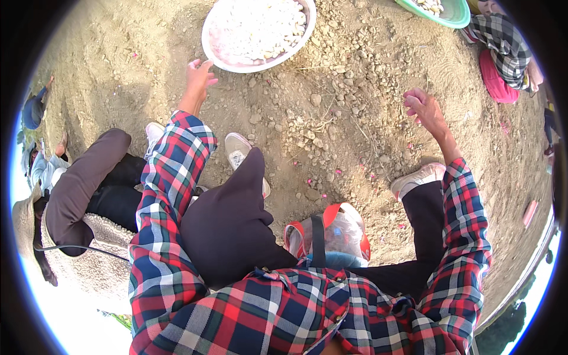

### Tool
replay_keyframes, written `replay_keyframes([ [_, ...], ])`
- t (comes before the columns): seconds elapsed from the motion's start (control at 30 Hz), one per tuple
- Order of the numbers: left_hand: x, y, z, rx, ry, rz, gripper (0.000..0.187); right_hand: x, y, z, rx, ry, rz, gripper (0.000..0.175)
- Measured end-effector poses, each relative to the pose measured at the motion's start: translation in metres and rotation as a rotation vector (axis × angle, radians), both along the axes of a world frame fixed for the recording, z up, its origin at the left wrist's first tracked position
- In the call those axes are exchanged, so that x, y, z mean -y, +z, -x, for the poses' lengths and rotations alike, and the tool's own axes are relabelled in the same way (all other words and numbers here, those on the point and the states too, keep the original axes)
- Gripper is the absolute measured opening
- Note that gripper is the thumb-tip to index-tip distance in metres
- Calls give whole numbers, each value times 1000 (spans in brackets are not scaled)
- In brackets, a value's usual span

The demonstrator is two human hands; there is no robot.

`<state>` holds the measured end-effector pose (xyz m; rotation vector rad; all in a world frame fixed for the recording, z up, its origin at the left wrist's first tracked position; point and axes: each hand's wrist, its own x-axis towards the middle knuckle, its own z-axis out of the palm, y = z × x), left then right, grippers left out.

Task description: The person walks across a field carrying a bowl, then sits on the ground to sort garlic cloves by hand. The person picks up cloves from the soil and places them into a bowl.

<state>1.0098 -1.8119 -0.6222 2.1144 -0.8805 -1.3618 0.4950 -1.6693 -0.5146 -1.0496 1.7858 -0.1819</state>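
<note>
My left hand (200,82) is at the near left rim of a round, pale basin (222,65), fingers partly spread; whether it touches the rim I cannot tell. Many small whitish pieces (270,33) fill the basin, too bright to name exactly. Out to the right, my right hand (419,106) hovers over the dirt with its fingers loosely curled, and nothing shows in it. Between my legs stands a clear plastic bag (344,233) with red edging and a dark strap.
Dry soil with clods (310,120) and small pink bits lies ahead. A green basin (457,15) with similar pieces is at the top right, by a person in checked clothing (506,49). Close on my left sits a person in a hat (26,226). Other people are farther left.
</note>
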Motion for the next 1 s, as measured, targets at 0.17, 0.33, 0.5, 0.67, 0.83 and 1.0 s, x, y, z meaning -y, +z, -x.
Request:
replay_keyframes([
  [0.17,-2,-33,8,-599,84,-171,46,23,-33,-49,114,3,16,29],
  [0.33,0,-50,24,-622,97,-217,41,47,-26,-80,148,12,115,26],
  [0.5,-12,-35,40,-527,105,-67,38,57,-5,-83,195,-127,160,31],
  [0.67,-44,10,59,-489,-83,-79,37,40,3,-67,307,-238,73,82],
  [0.83,-65,57,128,-600,-259,-129,32,6,-6,-38,518,-474,-113,72],
  [1.0,-46,126,221,-649,-695,-290,39,-45,35,69,414,-649,-49,50],
])
